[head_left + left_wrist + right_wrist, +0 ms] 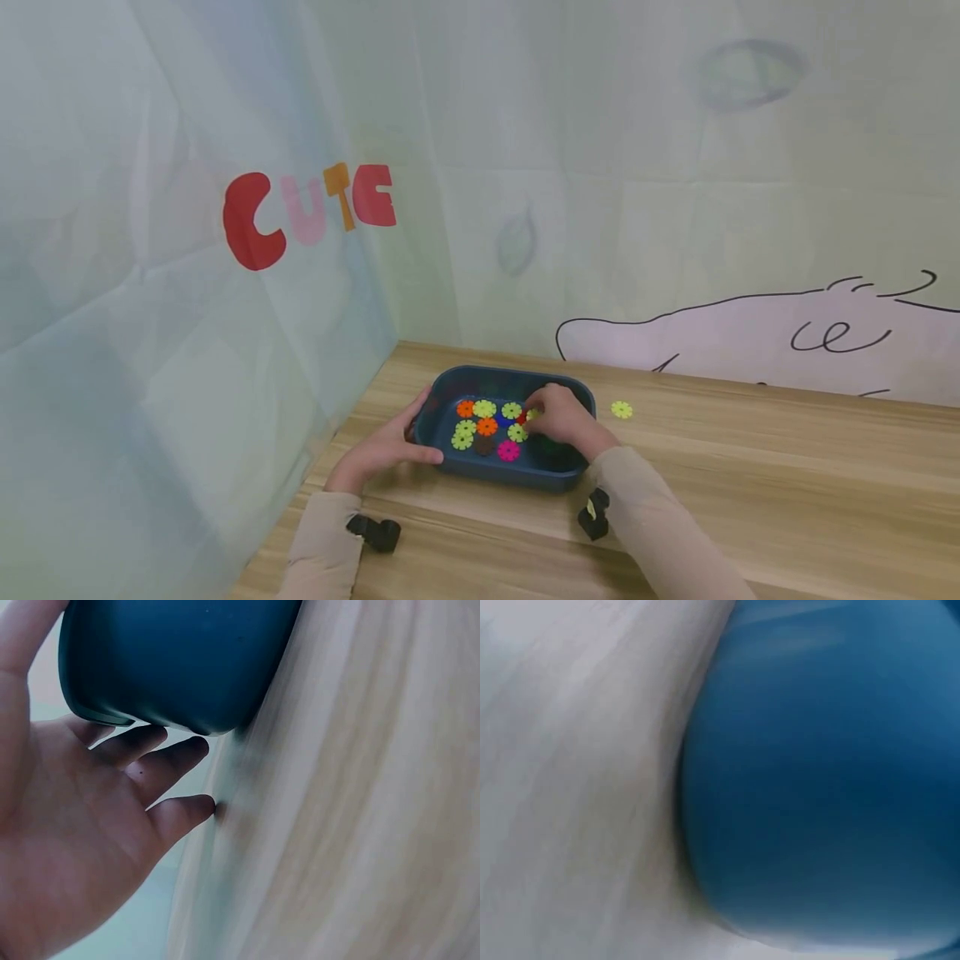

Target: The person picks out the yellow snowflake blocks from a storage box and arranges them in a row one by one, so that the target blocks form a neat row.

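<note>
A dark blue plastic tub (495, 477) stands on the wooden table. Inside lie several notched, flower-like interlocking discs: yellow-green, orange (487, 427), blue, red, brown and pink (508, 451). My left hand (382, 450) holds the tub's left end, thumb at the near side and fingers round the far side. In the left wrist view, its fingertips (196, 745) sit at the tub's wall. My right hand (562, 414) reaches over the right side into the tub, fingers bent down among the discs. A yellow-green disc shows between its thumb and forefinger; I cannot tell whether they pinch it.
One yellow-green disc (622, 409) lies on the table (750, 475) to the right of the tub. A printed cloth wall (480, 275) rises behind the table, another along its left side. A black wrist camera (375, 532) is strapped to each sleeve.
</note>
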`<action>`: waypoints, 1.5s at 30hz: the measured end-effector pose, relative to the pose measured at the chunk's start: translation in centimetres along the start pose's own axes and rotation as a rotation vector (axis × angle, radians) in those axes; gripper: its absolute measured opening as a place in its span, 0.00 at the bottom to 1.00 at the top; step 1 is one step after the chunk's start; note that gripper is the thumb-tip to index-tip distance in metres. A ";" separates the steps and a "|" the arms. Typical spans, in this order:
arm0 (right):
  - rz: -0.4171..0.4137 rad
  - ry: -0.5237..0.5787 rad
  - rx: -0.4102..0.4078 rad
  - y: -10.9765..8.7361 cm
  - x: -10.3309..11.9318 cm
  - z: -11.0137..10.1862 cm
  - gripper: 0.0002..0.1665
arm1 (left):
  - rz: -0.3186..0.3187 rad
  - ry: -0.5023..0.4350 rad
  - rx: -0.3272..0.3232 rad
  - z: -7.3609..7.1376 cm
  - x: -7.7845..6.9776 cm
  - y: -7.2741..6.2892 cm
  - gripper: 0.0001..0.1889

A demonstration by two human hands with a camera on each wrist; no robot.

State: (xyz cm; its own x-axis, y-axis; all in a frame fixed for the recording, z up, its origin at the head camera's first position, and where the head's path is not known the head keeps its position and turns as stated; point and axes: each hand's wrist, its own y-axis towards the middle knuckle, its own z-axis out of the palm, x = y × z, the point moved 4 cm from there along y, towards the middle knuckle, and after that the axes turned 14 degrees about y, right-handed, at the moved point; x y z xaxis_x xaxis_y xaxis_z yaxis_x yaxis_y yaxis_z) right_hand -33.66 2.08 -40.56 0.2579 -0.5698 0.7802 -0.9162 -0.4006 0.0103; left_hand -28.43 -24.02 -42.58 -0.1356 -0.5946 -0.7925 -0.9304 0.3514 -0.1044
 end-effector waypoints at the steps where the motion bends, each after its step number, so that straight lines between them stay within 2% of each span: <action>1: -0.016 -0.003 0.000 0.0 0.1 -0.1 0.17 | 0.000 0.000 0.001 0.0 0.0 0.0 0.59; 7: -0.082 0.002 0.000 -0.6 0.7 -1.4 0.18 | 0.002 0.008 -0.003 0.0 0.1 0.0 0.59; 13: -0.158 0.027 0.003 -1.4 1.2 -3.6 0.20 | 0.004 0.015 -0.004 0.0 0.1 0.1 0.59; 16: -0.211 0.049 -0.016 -1.9 1.5 -4.9 0.20 | 0.002 0.019 -0.007 0.0 0.1 0.1 0.59; 22: -0.284 0.061 -0.105 -2.9 1.4 -7.4 0.17 | 0.001 0.013 -0.008 0.0 0.2 0.1 0.59; 33: -0.251 -0.005 -0.229 -4.8 -1.5 -11.0 0.16 | 0.008 0.001 0.001 0.0 0.2 0.0 0.59; 45: -0.119 -0.025 -0.232 -5.9 -6.0 -12.7 0.18 | -0.020 0.054 -0.019 -0.1 0.0 -0.1 0.59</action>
State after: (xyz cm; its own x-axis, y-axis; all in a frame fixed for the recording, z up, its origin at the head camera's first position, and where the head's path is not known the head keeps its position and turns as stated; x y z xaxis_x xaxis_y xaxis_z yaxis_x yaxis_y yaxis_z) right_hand -33.67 17.03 -37.37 0.3728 -0.5473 0.7493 -0.9241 -0.2918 0.2467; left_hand -28.41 -24.12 -42.55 -0.1344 -0.6401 -0.7564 -0.9395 0.3251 -0.1083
